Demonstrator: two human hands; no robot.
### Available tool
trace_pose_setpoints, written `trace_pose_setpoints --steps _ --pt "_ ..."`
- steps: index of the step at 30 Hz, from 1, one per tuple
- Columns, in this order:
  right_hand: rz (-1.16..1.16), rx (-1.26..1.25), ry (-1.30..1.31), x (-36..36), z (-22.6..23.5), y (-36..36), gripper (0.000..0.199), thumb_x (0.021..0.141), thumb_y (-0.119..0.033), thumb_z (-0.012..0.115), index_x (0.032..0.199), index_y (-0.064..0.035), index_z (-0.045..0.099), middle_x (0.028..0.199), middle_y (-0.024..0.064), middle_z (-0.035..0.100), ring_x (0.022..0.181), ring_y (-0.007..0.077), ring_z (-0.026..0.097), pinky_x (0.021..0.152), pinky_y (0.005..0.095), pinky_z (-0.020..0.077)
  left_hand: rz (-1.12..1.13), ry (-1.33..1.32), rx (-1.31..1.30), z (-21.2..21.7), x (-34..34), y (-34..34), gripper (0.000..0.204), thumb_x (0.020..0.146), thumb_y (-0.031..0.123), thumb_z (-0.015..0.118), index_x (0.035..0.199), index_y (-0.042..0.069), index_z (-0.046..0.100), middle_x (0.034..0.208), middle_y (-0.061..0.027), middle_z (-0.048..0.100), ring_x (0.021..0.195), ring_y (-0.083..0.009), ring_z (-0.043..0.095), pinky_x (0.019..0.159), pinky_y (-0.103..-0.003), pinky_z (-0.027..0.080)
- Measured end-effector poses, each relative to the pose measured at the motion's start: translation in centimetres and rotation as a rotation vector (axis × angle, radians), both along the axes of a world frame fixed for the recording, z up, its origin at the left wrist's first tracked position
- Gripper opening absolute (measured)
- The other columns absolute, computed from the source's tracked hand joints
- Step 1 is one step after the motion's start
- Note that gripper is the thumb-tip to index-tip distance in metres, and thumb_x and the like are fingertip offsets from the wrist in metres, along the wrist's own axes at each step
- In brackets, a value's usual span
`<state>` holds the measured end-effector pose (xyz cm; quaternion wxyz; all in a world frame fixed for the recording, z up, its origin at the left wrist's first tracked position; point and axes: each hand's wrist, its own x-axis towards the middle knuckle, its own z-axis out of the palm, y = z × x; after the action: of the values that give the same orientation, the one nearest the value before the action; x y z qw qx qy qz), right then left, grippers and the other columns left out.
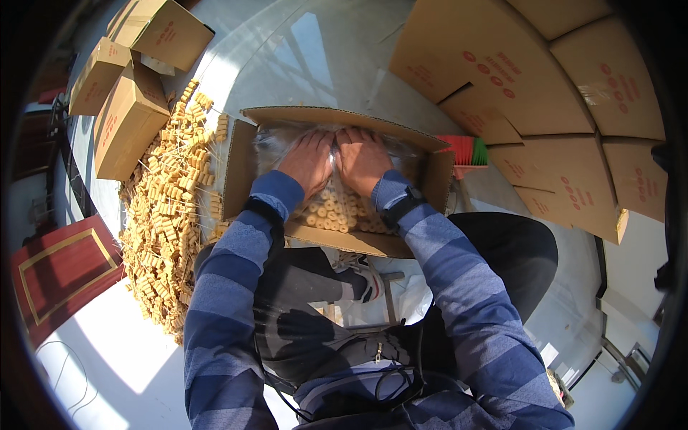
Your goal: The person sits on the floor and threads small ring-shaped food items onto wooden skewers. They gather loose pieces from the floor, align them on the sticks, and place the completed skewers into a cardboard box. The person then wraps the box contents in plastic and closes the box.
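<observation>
A clear plastic bag (pixel 342 188) lines an open cardboard box (pixel 351 242) in front of my knees. Inside it are many pale tan, ring-ended ridged rolls (pixel 328 212), seen through the film. My left hand (pixel 309 162) and my right hand (pixel 360 159) are side by side within the box, backs up, thumbs close together. Their fingers bend down onto the bag's film, closed against it, with the fingertips hidden. A fold of film runs between the two hands.
Left of the box lies a big heap of ridged tan rolls on thin sticks (pixel 168 236). Closed cartons (pixel 135 122) stand beyond it; taller stacked cartons (pixel 555 168) rise at the right. A red and green broom head (pixel 464 151) is beside the box. A dark red panel (pixel 68 269) lies at far left.
</observation>
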<state>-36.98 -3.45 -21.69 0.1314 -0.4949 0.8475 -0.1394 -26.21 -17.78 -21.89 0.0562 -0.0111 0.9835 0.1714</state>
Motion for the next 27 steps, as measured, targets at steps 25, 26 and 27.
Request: trace_pose_setpoints --steps 25,26,27 --pt "-0.2 0.201 -0.036 1.4 -0.3 -2.5 0.059 0.101 -0.05 0.044 0.138 -0.0057 0.053 0.141 0.0153 0.055 0.132 0.0307 0.051 0.109 0.0553 0.0339 0.404 -0.163 -0.075 4.0 4.1 -3.0 0.056 0.095 0.024 0.058 0.14 -0.007 0.044 0.145 -0.0286 0.047 0.134 -0.0443 0.044 0.112 -0.047 0.037" --pt "-0.208 0.202 -0.035 1.4 -0.3 -2.6 0.059 0.101 -0.051 0.044 0.138 -0.006 0.053 0.141 0.0152 0.055 0.132 0.0306 0.051 0.109 0.0556 0.0339 0.372 -0.172 -0.068 3.3 3.3 -3.3 0.057 0.096 0.027 0.056 0.142 -0.003 0.043 0.146 -0.0253 0.046 0.135 -0.045 0.042 0.113 -0.049 0.035" --pt "-0.217 0.219 -0.038 1.4 -0.3 -2.7 0.059 0.1 -0.051 0.043 0.138 -0.0063 0.053 0.141 0.0151 0.056 0.132 0.0306 0.051 0.108 0.0558 0.0339 0.346 -0.184 -0.046 2.7 2.5 -3.4 0.057 0.097 0.029 0.056 0.143 -0.002 0.044 0.148 -0.0229 0.045 0.137 -0.0437 0.041 0.114 -0.05 0.034"
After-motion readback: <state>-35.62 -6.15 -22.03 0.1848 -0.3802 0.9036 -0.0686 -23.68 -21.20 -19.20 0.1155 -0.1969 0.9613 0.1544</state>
